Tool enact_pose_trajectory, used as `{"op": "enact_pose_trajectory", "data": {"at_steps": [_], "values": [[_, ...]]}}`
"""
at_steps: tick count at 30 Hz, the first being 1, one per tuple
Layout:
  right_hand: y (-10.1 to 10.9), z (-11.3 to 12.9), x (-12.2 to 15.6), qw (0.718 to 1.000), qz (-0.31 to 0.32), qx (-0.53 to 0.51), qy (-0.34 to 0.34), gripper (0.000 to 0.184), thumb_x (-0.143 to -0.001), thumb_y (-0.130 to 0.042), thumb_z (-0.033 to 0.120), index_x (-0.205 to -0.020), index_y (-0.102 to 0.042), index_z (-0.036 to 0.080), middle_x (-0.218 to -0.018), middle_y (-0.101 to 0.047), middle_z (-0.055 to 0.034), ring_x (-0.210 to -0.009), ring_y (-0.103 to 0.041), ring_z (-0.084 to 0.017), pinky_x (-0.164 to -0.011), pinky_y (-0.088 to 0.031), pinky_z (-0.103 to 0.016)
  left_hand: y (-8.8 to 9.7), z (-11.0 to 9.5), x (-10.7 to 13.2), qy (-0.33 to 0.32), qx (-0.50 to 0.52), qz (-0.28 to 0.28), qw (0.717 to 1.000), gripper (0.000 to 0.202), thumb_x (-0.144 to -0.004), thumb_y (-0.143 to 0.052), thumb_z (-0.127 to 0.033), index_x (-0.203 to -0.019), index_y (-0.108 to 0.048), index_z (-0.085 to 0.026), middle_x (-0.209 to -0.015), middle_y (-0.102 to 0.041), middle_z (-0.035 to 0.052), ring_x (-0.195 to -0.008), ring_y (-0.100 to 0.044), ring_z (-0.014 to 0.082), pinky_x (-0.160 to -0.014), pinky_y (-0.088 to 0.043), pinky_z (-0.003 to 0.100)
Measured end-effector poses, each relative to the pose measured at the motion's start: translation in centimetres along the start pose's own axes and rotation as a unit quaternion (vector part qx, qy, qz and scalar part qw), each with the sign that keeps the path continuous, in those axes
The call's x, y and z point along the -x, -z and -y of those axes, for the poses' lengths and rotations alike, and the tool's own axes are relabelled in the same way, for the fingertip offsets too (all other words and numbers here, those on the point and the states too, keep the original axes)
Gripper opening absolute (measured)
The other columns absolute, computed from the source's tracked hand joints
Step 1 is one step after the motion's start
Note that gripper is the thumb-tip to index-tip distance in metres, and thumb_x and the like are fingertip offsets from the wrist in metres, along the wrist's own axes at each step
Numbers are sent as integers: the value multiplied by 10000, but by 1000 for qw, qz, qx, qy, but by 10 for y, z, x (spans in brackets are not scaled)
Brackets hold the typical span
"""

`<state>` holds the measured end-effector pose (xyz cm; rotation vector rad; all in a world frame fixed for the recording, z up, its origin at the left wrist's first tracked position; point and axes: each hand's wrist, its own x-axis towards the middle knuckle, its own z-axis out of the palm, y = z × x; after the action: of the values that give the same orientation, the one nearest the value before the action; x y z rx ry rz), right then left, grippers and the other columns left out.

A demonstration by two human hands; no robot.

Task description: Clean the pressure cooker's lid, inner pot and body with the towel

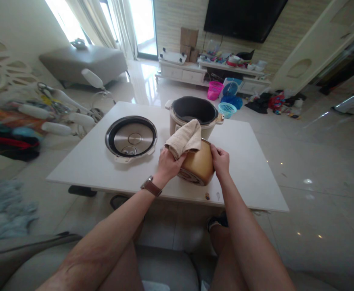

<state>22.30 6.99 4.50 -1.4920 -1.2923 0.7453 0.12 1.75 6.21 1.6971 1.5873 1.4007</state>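
Low white table point(249, 161), 2 bare forearms reaching in from the near edge. Left hand point(169, 161), watch on its wrist, closed around a beige cloth point(185, 138) and pressing it against the upper left side of a tan inner pot point(198, 163). Pot tipped on its side near the front edge of the table, ringed base turned toward the camera. Right hand point(220, 159) clasps the pot's right wall, fingers wrapped around the curve. Just behind the pot stands the cooker body point(191, 115), open on top, dark inside. Its round lid point(131, 138) lies flat to the left, shiny metal underside up, apart from the pot. 2 small specks on the table near the front edge; too small to identify.
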Motion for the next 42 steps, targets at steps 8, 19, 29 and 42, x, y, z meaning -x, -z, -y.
{"op": "enact_pose_trajectory", "data": {"at_steps": [8,19,29,42], "values": [[-5,15,13,987,-23,70,146,399,-868,-671,620,-957,-622,235,-977,-673,-40,-932,-603,-222,-885,-481,-365,4,3,-4,12,1,-6,1000,417,-898,-724,-384,-1285,-761,-233,-1391,-750,116,-1397,-635,323,-1215,-471,448],[-2,19,19,981,55,83,169,627,-802,-778,616,-1290,-610,260,-1309,-692,-108,-1213,-629,-322,-1105,-452,-511,3,4,-3,23,-4,-6,1000,431,-898,-747,-372,-1306,-755,-232,-1400,-745,120,-1376,-648,331,-1204,-482,442],[-3,13,16,979,45,65,186,566,-784,-801,559,-1254,-620,300,-1247,-705,-67,-1174,-625,-343,-1085,-457,-561,-1,11,-3,-25,-53,-23,998,408,-920,-719,-425,-1283,-751,-242,-1367,-762,108,-1339,-678,333,-1163,-535,506],[-1,5,11,978,71,19,194,486,-779,-705,341,-1256,-615,321,-1225,-694,-39,-1187,-617,-332,-1093,-479,-543,-3,13,-2,-31,-55,-28,998,390,-921,-718,-400,-1267,-753,-224,-1354,-767,124,-1339,-679,340,-1153,-543,500]]}}
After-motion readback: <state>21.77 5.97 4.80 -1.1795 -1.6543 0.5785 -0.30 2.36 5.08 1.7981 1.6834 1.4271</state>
